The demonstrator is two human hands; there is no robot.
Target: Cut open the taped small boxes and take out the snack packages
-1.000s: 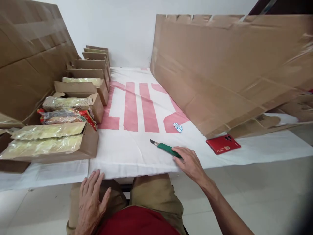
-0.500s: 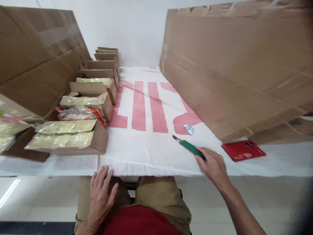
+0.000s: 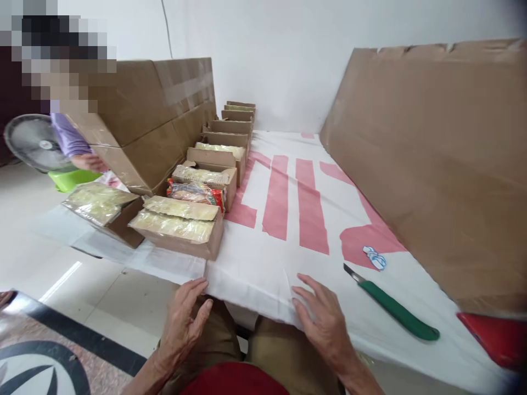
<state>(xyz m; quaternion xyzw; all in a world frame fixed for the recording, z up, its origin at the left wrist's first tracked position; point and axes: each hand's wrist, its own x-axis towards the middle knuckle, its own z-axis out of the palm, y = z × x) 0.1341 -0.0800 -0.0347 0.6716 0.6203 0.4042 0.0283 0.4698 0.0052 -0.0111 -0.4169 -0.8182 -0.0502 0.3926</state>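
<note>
Left hand (image 3: 185,318): holding nothing, at the table (image 3: 247,269) edge; I cannot surely see contact.
Right hand (image 3: 325,321): loosely spread, also free.
Green cutter (image 3: 396,308): lies on the table, beside my right hand.

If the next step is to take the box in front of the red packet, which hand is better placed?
Probably the left hand: it is near the edge of the table, closer to that box. The right hand is nearer the green knife. Both look empty.

I see a green-handled, metal-bladed cutter (image 3: 397,310) lying on pink-patterned white cloth (image 3: 255,274) beside the person's bare, loosely spread right hand (image 3: 324,315).
</note>
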